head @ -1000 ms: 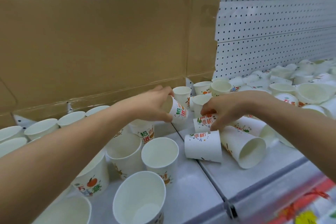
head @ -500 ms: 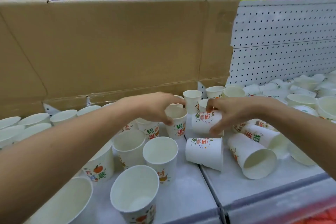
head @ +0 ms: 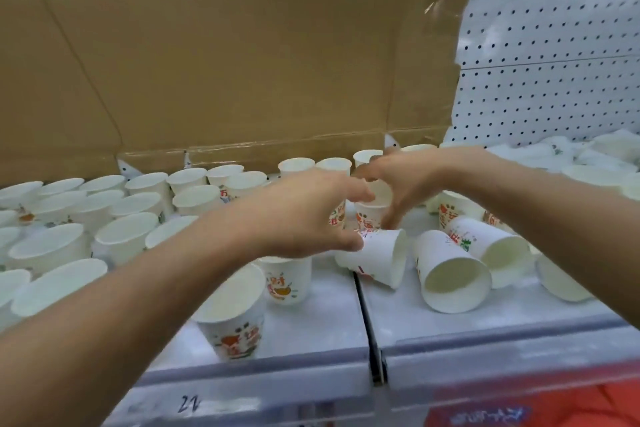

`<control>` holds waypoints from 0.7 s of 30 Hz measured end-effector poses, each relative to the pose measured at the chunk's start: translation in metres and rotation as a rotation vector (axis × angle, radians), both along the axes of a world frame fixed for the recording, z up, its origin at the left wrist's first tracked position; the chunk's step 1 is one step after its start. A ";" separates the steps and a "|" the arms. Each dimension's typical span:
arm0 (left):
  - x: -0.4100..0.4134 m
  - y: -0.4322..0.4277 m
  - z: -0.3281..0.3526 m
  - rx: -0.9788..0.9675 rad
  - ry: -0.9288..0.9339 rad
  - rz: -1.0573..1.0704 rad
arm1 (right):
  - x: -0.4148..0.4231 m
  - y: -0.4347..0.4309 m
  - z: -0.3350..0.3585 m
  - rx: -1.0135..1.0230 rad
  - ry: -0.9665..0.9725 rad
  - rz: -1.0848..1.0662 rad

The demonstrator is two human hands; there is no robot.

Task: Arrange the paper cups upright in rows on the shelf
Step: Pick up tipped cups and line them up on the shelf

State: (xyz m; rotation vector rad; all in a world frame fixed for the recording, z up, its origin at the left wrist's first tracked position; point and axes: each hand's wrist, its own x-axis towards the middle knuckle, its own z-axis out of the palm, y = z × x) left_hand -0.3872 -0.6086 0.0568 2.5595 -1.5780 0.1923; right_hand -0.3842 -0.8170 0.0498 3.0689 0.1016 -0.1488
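Note:
White paper cups with orange and green print cover the grey shelf (head: 311,333). Rows of upright cups (head: 138,204) fill the left part. My right hand (head: 408,177) grips one upright printed cup (head: 369,215) near the middle, fingers over its rim and thumb down its side. Just left of it, my left hand (head: 304,215) is spread, thumb and forefinger apart around another upright cup (head: 337,217) without closing on it. Below the hands a cup on its side (head: 381,258) touches my left thumb. Two more tipped cups (head: 450,270) lie to the right.
A brown cardboard sheet (head: 242,62) lines the back of the shelf, with white pegboard (head: 554,62) to its right. A blurred heap of loose cups (head: 595,163) lies at the far right. Two upright cups (head: 235,315) stand near the front edge.
The view shifted right and down. My left hand has let go of its upright cup and spread. My right hand has turned its cup from lying sideways to standing upright beside it.

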 end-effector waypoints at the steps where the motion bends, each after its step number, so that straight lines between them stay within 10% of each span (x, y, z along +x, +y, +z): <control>1: -0.007 -0.006 -0.008 0.025 -0.023 -0.001 | -0.006 -0.004 0.000 0.035 -0.014 0.009; 9: -0.021 -0.053 -0.065 0.115 -0.077 0.042 | -0.112 -0.038 -0.001 0.257 -0.103 0.202; 21: -0.039 -0.038 -0.077 -0.342 -0.093 0.313 | -0.118 -0.028 -0.062 -0.152 -0.391 0.481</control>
